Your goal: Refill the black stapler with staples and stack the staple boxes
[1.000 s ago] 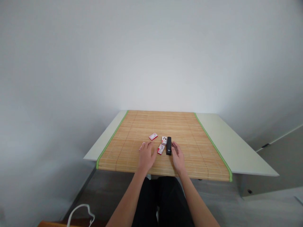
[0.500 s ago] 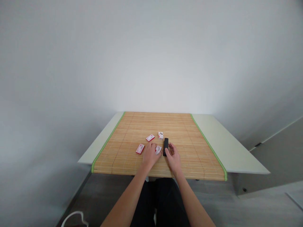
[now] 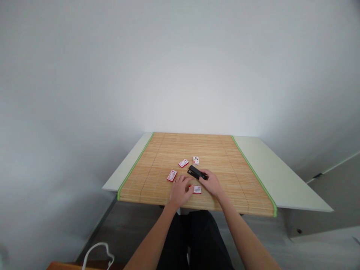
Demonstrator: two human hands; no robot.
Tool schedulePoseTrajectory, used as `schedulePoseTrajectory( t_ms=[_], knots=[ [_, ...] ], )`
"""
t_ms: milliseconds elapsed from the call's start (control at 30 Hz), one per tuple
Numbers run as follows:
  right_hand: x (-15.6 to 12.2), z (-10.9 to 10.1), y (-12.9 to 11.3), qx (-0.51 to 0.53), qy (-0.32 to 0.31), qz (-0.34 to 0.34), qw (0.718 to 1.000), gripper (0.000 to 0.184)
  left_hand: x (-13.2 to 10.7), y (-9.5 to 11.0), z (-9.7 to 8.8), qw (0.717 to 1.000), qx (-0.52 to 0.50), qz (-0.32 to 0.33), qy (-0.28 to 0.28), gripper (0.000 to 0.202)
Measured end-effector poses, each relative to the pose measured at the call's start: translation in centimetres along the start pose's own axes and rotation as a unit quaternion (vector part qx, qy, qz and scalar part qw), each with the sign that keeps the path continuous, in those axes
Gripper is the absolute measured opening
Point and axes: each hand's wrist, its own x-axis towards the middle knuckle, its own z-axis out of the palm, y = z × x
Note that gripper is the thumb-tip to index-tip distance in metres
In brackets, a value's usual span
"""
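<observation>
A black stapler [image 3: 195, 172] is gripped at its near end by my right hand [image 3: 213, 183] and lifted a little off the bamboo mat [image 3: 236, 176], pointing up-left. My left hand [image 3: 180, 190] rests on the mat with its fingers on a small red-and-white box [image 3: 197, 189] near the front edge. Three more red-and-white boxes lie on the mat: one [image 3: 171, 175] to the left, one [image 3: 183, 163] behind it, and one [image 3: 196, 160] beyond the stapler.
The mat has green side edges and covers the middle of a pale table [image 3: 275, 176] set against a white wall. A white cable loop [image 3: 98, 253] lies on the floor at lower left. My dark-clothed lap is below the table's front edge.
My right hand has picked up the stapler and turned it from lying straight to slanting up-left. My left hand has drawn one small box toward the front edge.
</observation>
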Motion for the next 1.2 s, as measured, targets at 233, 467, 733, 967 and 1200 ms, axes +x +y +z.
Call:
schedulePoseTrajectory(
  t_ms=[233,467,733,967,1200],
  knots=[
    [4.0,-2.1,-0.7,-0.04,-0.134,-0.032,0.99,0.033,-0.1,1.0,0.3,0.998,0.039,-0.035,0.04,0.041],
    [6.5,0.8,-3.5,-0.087,-0.188,-0.082,0.975,0.022,0.1,1.0,0.5,0.997,0.059,-0.046,0.035,0.04],
    [9.1,-3.9,-6.0,-0.14,-0.183,-0.109,0.967,0.022,0.2,0.7,0.8,0.996,0.059,-0.045,0.048,0.044],
    [5.2,-12.3,-2.9,-0.146,-0.119,-0.039,0.981,0.028,0.1,0.5,0.8,0.997,0.042,-0.048,0.038,0.045],
    [0.9,-12.1,2.0,-0.084,-0.058,0.057,0.993,0.038,0.1,0.7,0.9,0.997,0.038,-0.052,0.04,0.047]
  ],
)
